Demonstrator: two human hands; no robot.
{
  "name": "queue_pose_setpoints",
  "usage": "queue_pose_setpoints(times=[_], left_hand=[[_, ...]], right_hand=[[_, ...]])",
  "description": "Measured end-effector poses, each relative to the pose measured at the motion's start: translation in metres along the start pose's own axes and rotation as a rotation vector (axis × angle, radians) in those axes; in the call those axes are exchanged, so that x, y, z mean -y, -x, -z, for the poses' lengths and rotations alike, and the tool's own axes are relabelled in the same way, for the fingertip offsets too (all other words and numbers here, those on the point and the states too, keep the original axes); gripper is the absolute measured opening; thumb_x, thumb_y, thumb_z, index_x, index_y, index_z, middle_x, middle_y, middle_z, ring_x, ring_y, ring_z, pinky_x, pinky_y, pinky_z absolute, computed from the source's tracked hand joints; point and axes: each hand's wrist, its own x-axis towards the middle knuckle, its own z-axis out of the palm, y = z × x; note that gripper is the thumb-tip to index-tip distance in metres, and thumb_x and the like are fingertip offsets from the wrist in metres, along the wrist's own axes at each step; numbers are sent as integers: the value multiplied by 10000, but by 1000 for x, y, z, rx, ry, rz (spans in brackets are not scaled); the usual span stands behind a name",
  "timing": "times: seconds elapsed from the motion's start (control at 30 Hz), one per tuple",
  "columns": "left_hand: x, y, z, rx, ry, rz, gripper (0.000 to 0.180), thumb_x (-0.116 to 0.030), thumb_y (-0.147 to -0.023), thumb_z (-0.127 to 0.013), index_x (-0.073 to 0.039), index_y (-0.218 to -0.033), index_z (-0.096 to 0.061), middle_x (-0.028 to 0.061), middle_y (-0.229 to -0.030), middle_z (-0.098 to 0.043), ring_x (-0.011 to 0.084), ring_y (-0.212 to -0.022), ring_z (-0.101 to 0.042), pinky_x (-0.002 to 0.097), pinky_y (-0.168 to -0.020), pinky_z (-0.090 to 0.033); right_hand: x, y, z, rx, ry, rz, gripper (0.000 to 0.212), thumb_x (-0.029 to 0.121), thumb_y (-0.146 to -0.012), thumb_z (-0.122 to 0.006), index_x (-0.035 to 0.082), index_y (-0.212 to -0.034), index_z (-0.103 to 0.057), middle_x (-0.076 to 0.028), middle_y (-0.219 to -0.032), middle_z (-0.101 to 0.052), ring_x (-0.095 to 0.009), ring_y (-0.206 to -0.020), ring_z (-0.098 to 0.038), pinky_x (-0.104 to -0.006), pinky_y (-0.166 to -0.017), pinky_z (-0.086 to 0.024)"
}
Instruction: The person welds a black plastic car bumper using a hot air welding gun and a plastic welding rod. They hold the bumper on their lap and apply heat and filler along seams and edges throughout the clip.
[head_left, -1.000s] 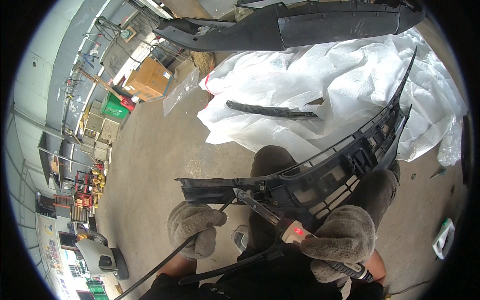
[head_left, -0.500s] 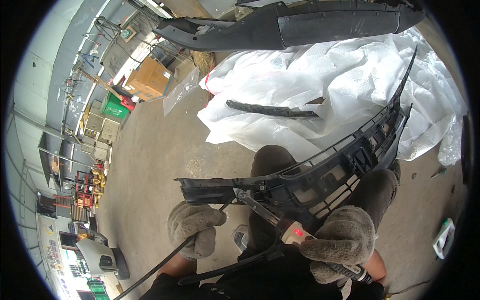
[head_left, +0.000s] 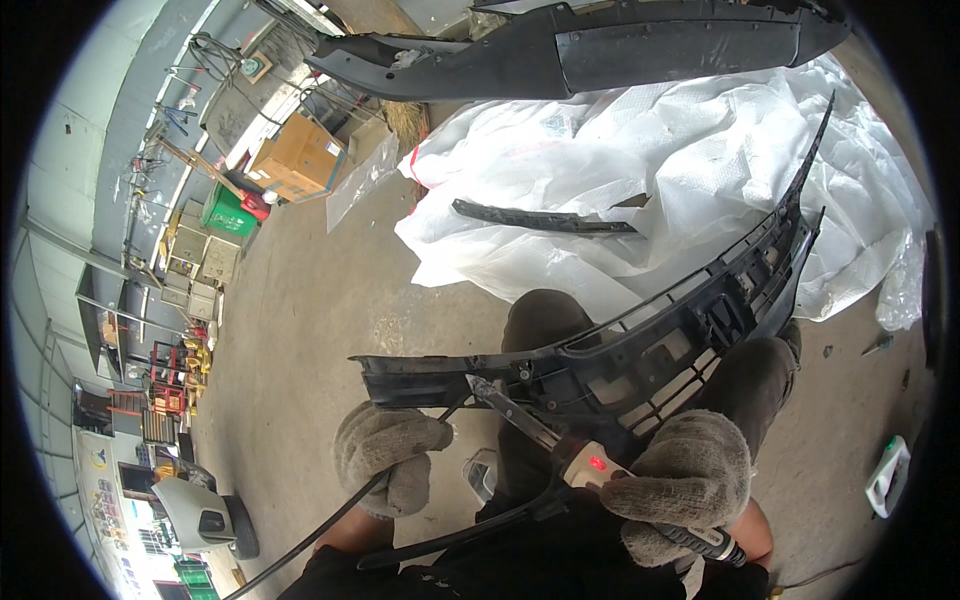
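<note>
Concrete workshop floor, white crumpled plastic sheeting beyond your knees. You are resting a long black ribbed plastic bumper part across your lap, just above your fingers. It is probably light but long, flexing at thin ends; grip at thick ribs. Your left hand, gloved, is closing around a thin black rod. Your right hand is clenching a heating tool with red lamp, tip touching the part. Brown cardboard box far left: contents hidden.
</note>
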Motion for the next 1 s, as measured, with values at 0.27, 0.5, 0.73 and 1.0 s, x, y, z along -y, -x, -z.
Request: queue_pose_setpoints(times=[0.27, 0.5, 0.73, 1.0], left_hand=[[-3, -4, -7, -47, 41, 18, 107, -37, -833, -537, -46, -857, -641, 122, -700, -664, 246, -623, -642, 363, -630, -518], [-6, 2, 9, 22, -74, -9, 125, -20, -826, -525, -40, -853, -646, 130, -713, -667, 245, -638, -646, 365, -634, -525], [2, 2, 2, 9, -18, -47, 119, -8, -836, -521, -35, -855, -636, 128, -708, -657, 231, -618, -626, 348, -593, -522], [6, 0, 2, 13, -27, -103, 109, -5, -855, -524, -29, -852, -631, 129, -708, -658, 220, -606, -615, 324, -555, -506]], right_hand=[[1, 2, -3, -3, 3, -43, 352, 356, -827, -708, 144, -1108, -714, -46, -751, -679, -189, -618, -652, -301, -585, -524], [0, 5, -9, -50, -98, -46, 327, 299, -819, -717, 149, -1109, -712, -61, -757, -679, -197, -619, -651, -305, -595, -532], [1, -1, 0, -11, 10, -23, 332, 283, -811, -722, 149, -1114, -708, -50, -754, -677, -182, -616, -647, -297, -597, -524], [-11, 5, -9, -45, -82, 39, 311, 274, -822, -711, 144, -1105, -713, -46, -748, -678, -184, -612, -649, -296, -588, -520]])
